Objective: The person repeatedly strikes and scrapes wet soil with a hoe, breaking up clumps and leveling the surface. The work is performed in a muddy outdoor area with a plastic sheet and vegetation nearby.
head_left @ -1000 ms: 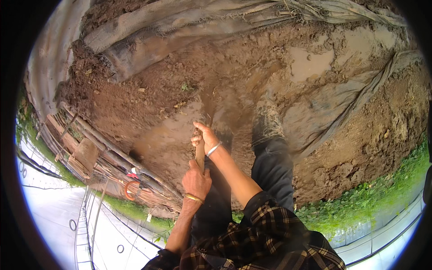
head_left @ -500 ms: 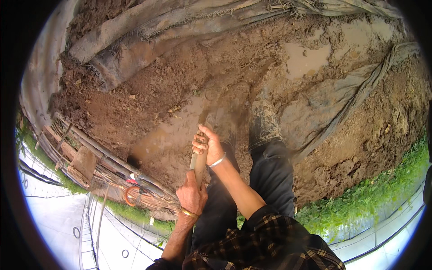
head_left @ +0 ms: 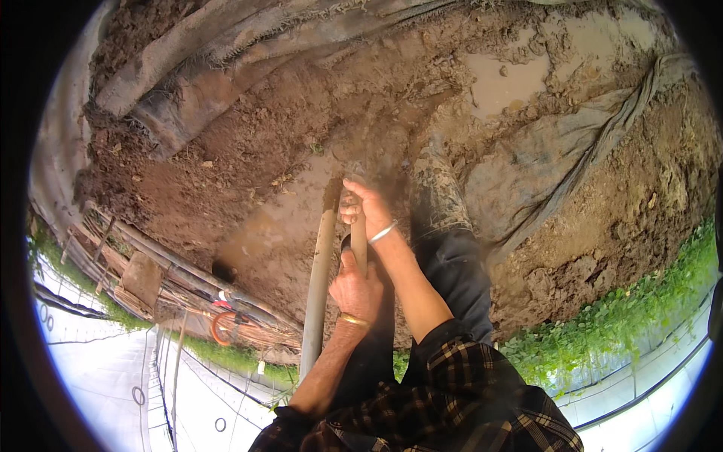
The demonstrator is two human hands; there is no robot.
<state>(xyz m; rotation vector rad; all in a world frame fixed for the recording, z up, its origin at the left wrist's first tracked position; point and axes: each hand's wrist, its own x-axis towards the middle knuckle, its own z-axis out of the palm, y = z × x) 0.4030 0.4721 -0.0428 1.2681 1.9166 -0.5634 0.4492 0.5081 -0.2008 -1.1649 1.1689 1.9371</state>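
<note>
My left hand, a gold bangle at its wrist, is closed around the lower part of a short visible stretch of wooden handle. Higher up the same handle, my right hand is wrapped round it, mud on its fingers and a silver bangle behind it. What sits at the handle's far end is hidden by my hand and blur. Just left of both hands runs a long pale pole, its upper end dark with mud. Wet brown mud lies beyond my hands.
My mud-caked right boot stands in the mud. A muddy cloth sheet lies at right, by a puddle. Rolled fabric crosses the far left. Bundled sticks and an orange ring lie at left; green plants line the right.
Both hands have shifted right and slightly away from me, still gripping the handle. The pale pole now shows at full length to their left. The view has shifted slightly.
</note>
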